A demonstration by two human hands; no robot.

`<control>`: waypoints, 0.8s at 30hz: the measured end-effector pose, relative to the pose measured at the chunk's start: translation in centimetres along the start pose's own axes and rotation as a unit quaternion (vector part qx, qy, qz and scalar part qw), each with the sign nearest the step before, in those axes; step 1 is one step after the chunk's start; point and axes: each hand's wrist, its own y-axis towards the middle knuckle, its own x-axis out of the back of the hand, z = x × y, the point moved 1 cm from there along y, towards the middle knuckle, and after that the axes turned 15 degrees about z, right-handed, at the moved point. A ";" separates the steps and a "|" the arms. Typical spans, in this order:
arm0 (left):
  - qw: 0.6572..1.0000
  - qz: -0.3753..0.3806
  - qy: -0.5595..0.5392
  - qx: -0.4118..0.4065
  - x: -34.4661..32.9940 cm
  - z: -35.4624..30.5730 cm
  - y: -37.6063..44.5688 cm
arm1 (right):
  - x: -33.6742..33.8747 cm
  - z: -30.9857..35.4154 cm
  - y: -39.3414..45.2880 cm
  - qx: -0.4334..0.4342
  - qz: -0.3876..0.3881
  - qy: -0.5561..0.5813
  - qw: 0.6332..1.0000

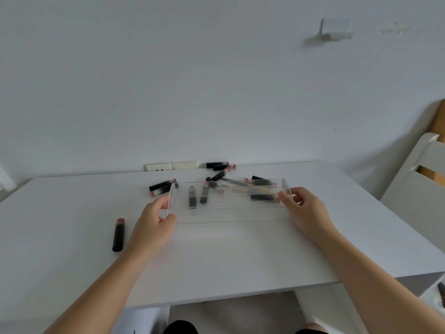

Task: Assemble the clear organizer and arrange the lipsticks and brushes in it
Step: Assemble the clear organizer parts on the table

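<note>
Both hands grip the clear organizer (228, 208) by its ends. The left hand (154, 222) curls round the left wall, thumb on the near corner; the right hand (305, 210) pinches the right wall. Both forearms reach forward over the tabletop (72, 213). The organizer sits mid-tabletop; lipsticks (192, 200) show through it, others lie behind, and one lipstick (118, 235) lies well left.
</note>
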 end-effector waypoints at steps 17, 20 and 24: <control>0.997 0.033 -0.061 0.027 0.3 -0.4 -0.1 | 0.6 -0.2 -2.0 0.072 0.053 -0.080 0.993; 0.998 0.023 -0.060 0.022 0.3 -0.4 -0.1 | 0.6 -0.4 -2.1 0.069 0.040 -0.075 0.994; 0.998 0.008 -0.061 0.012 0.3 -0.4 -0.4 | 0.7 -0.6 -2.4 0.050 0.013 -0.074 0.996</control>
